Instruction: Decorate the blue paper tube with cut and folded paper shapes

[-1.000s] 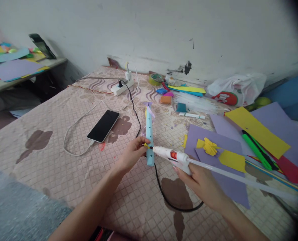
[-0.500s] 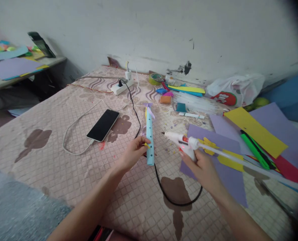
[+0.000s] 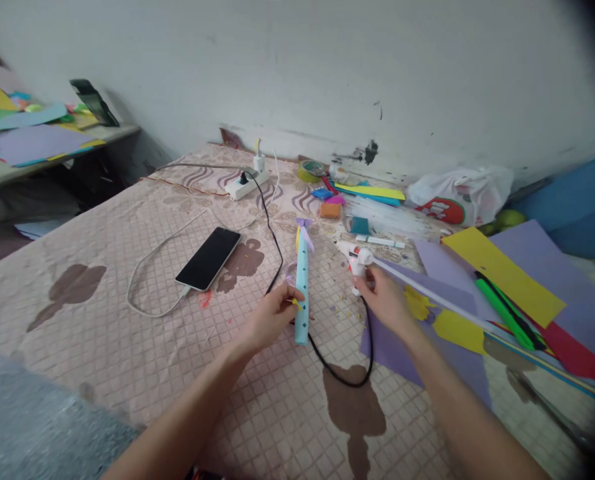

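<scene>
My left hand (image 3: 276, 312) is closed in a pinch around a small yellow piece (image 3: 294, 303), which looks like paper. Its fingertips are at the left edge of a light blue strip (image 3: 302, 293) with dark dots down its length; whether they press on it I cannot tell. At the strip's far end sit a purple bow-like piece (image 3: 304, 223) and a curled lilac strip. My right hand (image 3: 380, 293) is wrapped around the handle of a white hot glue gun (image 3: 355, 256), nozzle pointing left and away. A long white glue stick (image 3: 427, 291) sticks out of its back.
A black cord loops between the hands. A phone (image 3: 209, 259) on a white cable lies left, a power strip (image 3: 247, 185) behind. Purple sheets (image 3: 442, 373), yellow paper (image 3: 507, 273) and a green cutter (image 3: 508, 315) lie right. Clay blocks, tape (image 3: 310, 171) and a plastic bag (image 3: 462, 193) line the wall.
My right hand has moved left and away from me with the glue gun, which has turned. My left hand stays by the strip with the yellow piece. The whole view has shifted slightly.
</scene>
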### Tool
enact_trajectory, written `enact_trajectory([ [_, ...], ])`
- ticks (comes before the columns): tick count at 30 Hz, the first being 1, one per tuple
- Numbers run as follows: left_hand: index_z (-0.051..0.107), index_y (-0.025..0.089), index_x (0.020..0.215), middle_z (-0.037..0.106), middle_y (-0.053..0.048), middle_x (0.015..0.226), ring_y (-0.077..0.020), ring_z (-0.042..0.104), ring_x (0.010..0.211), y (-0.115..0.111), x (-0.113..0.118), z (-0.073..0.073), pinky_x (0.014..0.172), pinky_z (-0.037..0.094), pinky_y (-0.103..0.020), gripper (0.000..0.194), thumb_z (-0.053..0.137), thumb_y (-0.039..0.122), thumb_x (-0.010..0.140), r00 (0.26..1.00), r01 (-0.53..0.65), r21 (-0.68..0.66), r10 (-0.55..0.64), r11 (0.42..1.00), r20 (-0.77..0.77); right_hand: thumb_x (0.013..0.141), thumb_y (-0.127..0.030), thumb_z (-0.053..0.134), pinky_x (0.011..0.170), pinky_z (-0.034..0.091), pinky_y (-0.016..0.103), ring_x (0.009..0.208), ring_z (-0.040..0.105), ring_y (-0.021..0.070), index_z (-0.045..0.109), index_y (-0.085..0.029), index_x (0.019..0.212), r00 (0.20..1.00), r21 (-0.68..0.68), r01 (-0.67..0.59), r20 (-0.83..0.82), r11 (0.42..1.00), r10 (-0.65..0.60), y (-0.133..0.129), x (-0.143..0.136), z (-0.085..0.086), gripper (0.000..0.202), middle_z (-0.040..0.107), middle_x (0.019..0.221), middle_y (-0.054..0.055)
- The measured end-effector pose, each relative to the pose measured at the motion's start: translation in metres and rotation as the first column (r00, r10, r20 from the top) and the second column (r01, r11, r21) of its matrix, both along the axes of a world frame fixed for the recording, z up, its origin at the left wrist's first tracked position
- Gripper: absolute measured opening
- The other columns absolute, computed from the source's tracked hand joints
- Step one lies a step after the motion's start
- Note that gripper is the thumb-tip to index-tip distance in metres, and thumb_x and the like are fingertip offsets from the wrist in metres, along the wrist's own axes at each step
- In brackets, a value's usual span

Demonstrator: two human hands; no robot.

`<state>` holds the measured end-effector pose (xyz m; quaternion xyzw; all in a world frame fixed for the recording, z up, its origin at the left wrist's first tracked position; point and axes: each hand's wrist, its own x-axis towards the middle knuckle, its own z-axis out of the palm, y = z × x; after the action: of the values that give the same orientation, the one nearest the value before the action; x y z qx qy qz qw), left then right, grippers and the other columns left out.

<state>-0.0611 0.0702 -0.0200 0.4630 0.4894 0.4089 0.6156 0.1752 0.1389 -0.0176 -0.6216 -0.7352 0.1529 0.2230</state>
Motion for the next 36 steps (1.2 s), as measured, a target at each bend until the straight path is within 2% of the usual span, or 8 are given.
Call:
enact_trajectory([
  [5, 0.05, 0.017, 0.092, 0.06, 0.0, 0.077, -0.0142, 0.064, 0.071, -0.001, 0.0, -0.002, 0.061, 0.045, -0.024, 0.017, 0.046, 0.01, 0.077, 1.0, 0.019, 0.018, -0.019, 1.0, 0.012, 0.088, -0.038, 0.045, 0.05, 0.026, 0.029, 0.054, 0.055, 0.0206, 0.059, -0.02, 0.067, 0.906, -0.03, 0.05, 0.423, 0.998, -0.032, -0.027, -0.002, 0.04, 0.031, 0.061, 0.059, 0.007],
  [7, 0.05, 0.017, 0.091, 0.06, -0.001, 0.076, -0.0153, 0.064, 0.073, -0.001, 0.0, -0.001, 0.061, 0.045, -0.024, 0.016, 0.045, 0.01, 0.077, 1.0, 0.022, 0.026, -0.022, 0.999, -0.002, 0.088, -0.034, 0.047, 0.05, 0.026, 0.028, 0.052, 0.053, 0.0178, 0.057, -0.02, 0.063, 0.936, -0.064, -0.04, 0.347, 0.997, 0.06, -0.032, -0.015, 0.055, 0.03, 0.059, 0.056, 0.003],
  [9, 0.051, 0.016, 0.091, 0.06, -0.001, 0.077, -0.0152, 0.063, 0.073, -0.002, 0.0, 0.0, 0.061, 0.044, -0.025, 0.016, 0.045, 0.01, 0.077, 0.999, 0.022, 0.043, -0.02, 0.999, -0.029, 0.089, -0.029, 0.047, 0.054, 0.031, 0.026, 0.056, 0.055, 0.0154, 0.058, -0.02, 0.067, 0.962, -0.118, -0.226, 0.129, 0.967, 0.241, -0.031, -0.032, 0.063, 0.025, 0.06, 0.059, 0.0],
  [12, 0.052, 0.015, 0.091, 0.059, -0.002, 0.076, -0.0134, 0.059, 0.069, -0.003, 0.0, -0.001, 0.059, 0.042, -0.024, 0.017, 0.045, 0.009, 0.077, 0.996, 0.012, 0.077, -0.005, 0.997, -0.093, 0.087, -0.02, 0.049, 0.061, 0.036, 0.025, 0.066, 0.056, 0.0136, 0.06, -0.02, 0.077, 0.908, -0.073, -0.417, -0.07, 0.906, 0.413, -0.018, -0.061, 0.061, 0.015, 0.063, 0.071, -0.001],
  [18, 0.054, 0.018, 0.093, 0.054, 0.001, 0.07, -0.0107, 0.048, 0.06, -0.008, 0.0, -0.008, 0.055, 0.036, -0.023, 0.022, 0.043, 0.007, 0.076, 0.983, 0.012, 0.168, 0.019, 0.986, -0.183, 0.082, -0.011, 0.053, 0.067, 0.037, 0.026, 0.076, 0.056, 0.0149, 0.065, -0.018, 0.076, 0.799, -0.103, -0.597, 0.02, 0.796, 0.601, 0.013, -0.097, 0.046, 0.015, 0.063, 0.08, 0.003],
  [21, 0.055, 0.019, 0.094, 0.052, 0.002, 0.067, -0.0107, 0.045, 0.057, -0.01, 0.0, -0.01, 0.053, 0.035, -0.023, 0.023, 0.044, 0.009, 0.077, 0.977, 0.008, 0.182, 0.031, 0.983, -0.209, 0.084, -0.015, 0.05, 0.067, 0.038, 0.027, 0.075, 0.056, 0.0151, 0.063, -0.019, 0.079, 0.83, -0.024, -0.557, -0.056, 0.831, 0.555, 0.017, -0.1, 0.047, 0.015, 0.063, 0.081, 0.002],
  [26, 0.055, 0.019, 0.093, 0.058, -0.001, 0.071, -0.0143, 0.054, 0.065, -0.009, 0.0, -0.008, 0.059, 0.042, -0.026, 0.018, 0.048, 0.013, 0.078, 0.997, -0.022, 0.128, 0.031, 0.992, -0.073, 0.086, -0.023, 0.046, 0.061, 0.039, 0.026, 0.064, 0.054, 0.0146, 0.056, -0.019, 0.078, 0.913, 0.07, -0.305, -0.261, 0.95, 0.313, 0.01, -0.086, 0.038, 0.013, 0.059, 0.07, 0.0],
  [36, 0.052, 0.016, 0.092, 0.06, -0.001, 0.081, -0.0132, 0.06, 0.077, -0.001, -0.006, 0.012, 0.07, 0.046, -0.027, 0.015, 0.048, 0.01, 0.079, 0.996, -0.044, 0.024, 0.042, 0.999, 0.076, 0.082, -0.024, 0.049, 0.061, 0.041, 0.027, 0.063, 0.056, 0.0155, 0.057, -0.019, 0.077, 0.92, -0.067, -0.266, -0.314, 0.962, 0.233, -0.001, -0.065, 0.005, 0.01, 0.061, 0.07, 0.001],
])
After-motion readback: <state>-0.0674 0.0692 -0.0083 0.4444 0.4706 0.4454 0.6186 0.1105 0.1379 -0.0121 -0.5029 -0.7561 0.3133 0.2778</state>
